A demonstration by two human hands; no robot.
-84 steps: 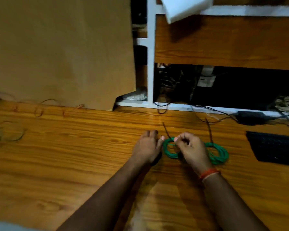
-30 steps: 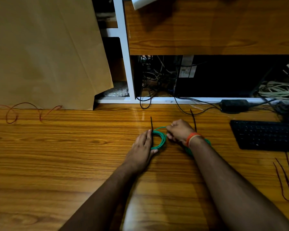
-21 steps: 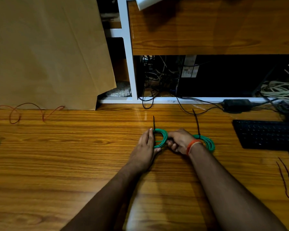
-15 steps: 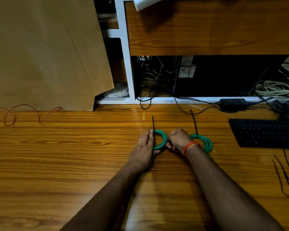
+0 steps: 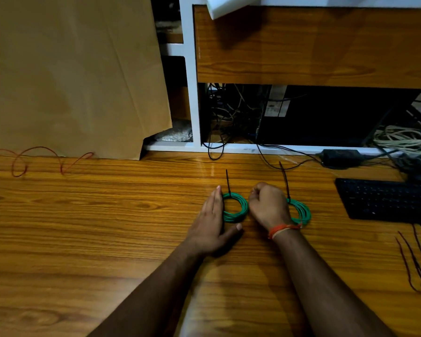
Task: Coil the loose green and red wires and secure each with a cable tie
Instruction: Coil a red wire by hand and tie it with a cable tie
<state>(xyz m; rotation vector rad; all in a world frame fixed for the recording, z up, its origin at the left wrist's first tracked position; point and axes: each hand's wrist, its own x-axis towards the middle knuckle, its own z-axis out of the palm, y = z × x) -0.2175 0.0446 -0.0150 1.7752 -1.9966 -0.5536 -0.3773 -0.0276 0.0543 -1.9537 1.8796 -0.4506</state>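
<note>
Head view: glossy wood-grain desk [image 5: 107, 227] fills the lower frame. Centre: green wire coil [image 5: 235, 207] with a black cable tie [image 5: 227, 182] standing up. Left hand [image 5: 214, 222] lies flat, fingers straight against the coil's left edge. Right hand [image 5: 269, 206] is fisted between this coil and a second green coil [image 5: 300, 211]; can't tell what it holds. Loose red wire [image 5: 38, 158] upper left, by the cardboard sheet [image 5: 71, 74]. Black keyboard [image 5: 387, 200] right.

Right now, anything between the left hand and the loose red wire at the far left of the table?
Nothing visible. Bare table top lies between the left hand, whose straight fingers rest against a green coil, and the red wire by the cardboard sheet.
</note>
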